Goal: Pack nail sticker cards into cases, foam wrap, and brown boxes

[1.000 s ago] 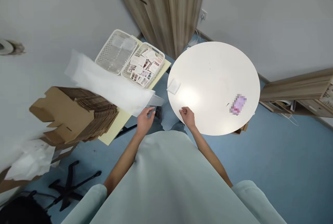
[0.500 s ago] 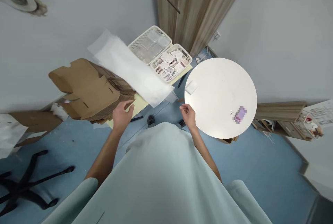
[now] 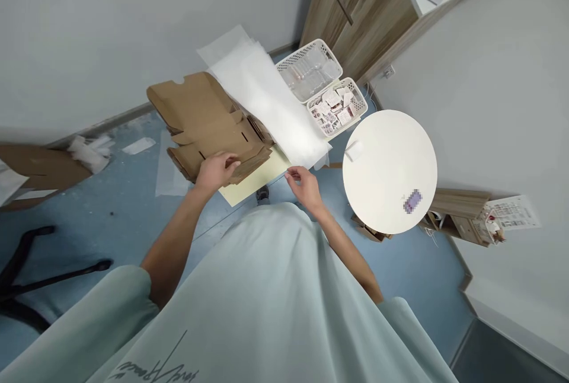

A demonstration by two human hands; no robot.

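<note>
My left hand (image 3: 217,172) is at the near edge of a stack of flat, die-cut cardboard boxes (image 3: 208,113), its fingers loosely bent and the thumb apart. It appears to touch the top box, but no grip shows. My right hand (image 3: 306,188) hovers near the front edge of a pale yellow tabletop (image 3: 240,190), close to the lower end of white translucent sheets (image 3: 271,92). Its fingers are loosely curled, with nothing visible in them. The sheets lie right beside the box stack.
Behind the sheets stand a white basket (image 3: 335,51) of clear packaging and another basket (image 3: 362,104) of small printed cards. A round white table (image 3: 391,134) is on the right, bearing a small white piece and a blurred purple item. Black chair legs (image 3: 26,246) spread at the left.
The view has shifted, so the box stack and baskets sit farther right in the picture. My left hand has come to the boxes; my right hand has moved from the round table towards the sheets.
</note>
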